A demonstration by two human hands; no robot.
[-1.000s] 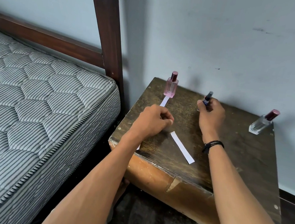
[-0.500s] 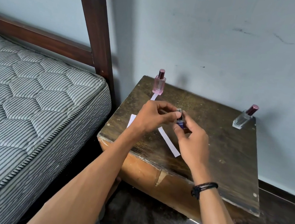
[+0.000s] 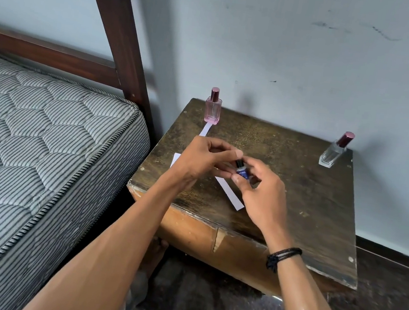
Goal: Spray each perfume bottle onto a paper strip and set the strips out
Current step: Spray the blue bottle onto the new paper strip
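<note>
Now, your hands meet over the table (image 3: 297, 194) centre.
R hand (image 3: 262, 197): closed round small blue bottle (image 3: 242, 172), held above a paper strip (image 3: 229, 194).
L hand (image 3: 204, 160): fingertips pinch its black top.
Pink bottle (image 3: 213, 108): back-left, upright, touching another strip (image 3: 205, 130).
Clear bottle (image 3: 333, 153): back-right.

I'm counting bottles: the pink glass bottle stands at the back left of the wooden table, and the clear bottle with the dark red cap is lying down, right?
Not quite. In the head view the clear bottle with the dark red cap stands upright at the back right. The pink glass bottle is as you said.
</note>
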